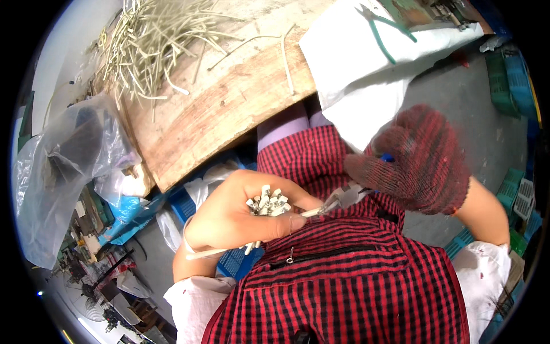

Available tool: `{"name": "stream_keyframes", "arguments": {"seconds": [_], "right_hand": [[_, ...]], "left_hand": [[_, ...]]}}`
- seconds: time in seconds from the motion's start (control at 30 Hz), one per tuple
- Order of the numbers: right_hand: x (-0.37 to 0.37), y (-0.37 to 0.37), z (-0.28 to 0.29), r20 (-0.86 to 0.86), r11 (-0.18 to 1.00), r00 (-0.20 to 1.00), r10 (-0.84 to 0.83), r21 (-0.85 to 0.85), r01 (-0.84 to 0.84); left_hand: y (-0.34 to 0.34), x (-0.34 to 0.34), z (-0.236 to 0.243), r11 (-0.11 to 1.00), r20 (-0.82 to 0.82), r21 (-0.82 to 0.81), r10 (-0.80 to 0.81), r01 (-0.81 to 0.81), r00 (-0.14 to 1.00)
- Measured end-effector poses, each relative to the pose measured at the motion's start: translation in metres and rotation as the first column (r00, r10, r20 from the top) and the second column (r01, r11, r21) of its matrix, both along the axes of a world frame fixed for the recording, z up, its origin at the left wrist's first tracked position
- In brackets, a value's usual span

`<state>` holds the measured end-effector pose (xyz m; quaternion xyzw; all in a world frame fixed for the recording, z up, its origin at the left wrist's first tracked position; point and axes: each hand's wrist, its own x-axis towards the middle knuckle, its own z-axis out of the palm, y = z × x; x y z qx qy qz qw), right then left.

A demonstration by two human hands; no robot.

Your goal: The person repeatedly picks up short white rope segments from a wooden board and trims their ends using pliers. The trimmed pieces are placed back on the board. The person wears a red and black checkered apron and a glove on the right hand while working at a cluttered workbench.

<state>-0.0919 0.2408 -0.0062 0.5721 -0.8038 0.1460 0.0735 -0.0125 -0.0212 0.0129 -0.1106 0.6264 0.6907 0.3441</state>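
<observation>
My left hand (226,203), bare, is closed round a bundle of cream-coloured thin tubes (266,203) whose metal-tipped ends poke up between thumb and fingers. Between that thumb and forefinger one single tube (312,212) is pinched, its end pointing right. My right hand (421,163) wears a dark red and black knitted glove and is wrapped round a pair of pliers (345,198). Their metal jaws meet the end of the pinched tube; whether they grip it I cannot tell. A bit of blue handle shows between the gloved fingers. The right hand is slightly blurred.
A wooden table (229,86) ahead bears a heap of similar cream tubes (152,51). White sheeting (355,80) drapes over its right corner, with green-handled pliers (379,40) on it. A clear plastic bag (74,155) hangs at the left. Plastic baskets (510,192) stand on the right.
</observation>
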Motion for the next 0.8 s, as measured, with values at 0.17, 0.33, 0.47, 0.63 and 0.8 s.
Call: {"name": "stream_keyframes", "arguments": {"seconds": [0.17,0.33,0.47,0.63,0.8], "right_hand": [[0.011,0.001,-0.016,0.142,0.994,0.986,-0.092,-0.041,0.099],[0.007,0.006,-0.008,0.161,0.995,0.984,-0.076,0.079,0.064],[0.027,0.013,-0.035,0.686,0.956,0.716,-0.13,-0.106,0.275],[0.058,0.02,-0.048,0.929,0.698,0.19,-0.317,0.093,0.71],[0.065,0.016,-0.051,0.954,0.736,0.187,-0.235,0.048,0.675]], "left_hand": [[0.001,-0.004,-0.002,0.999,0.058,0.002,0.043,-0.043,0.997],[0.001,-0.001,-0.013,0.982,0.101,0.189,0.006,-0.025,0.995],[0.011,-0.006,-0.004,0.987,0.02,0.159,0.029,-0.031,0.999],[-0.02,-0.09,-0.034,0.484,-0.571,-0.811,-0.775,-0.328,0.271],[-0.036,-0.147,-0.07,0.267,-0.145,-0.895,-0.931,-0.357,-0.334]]}}
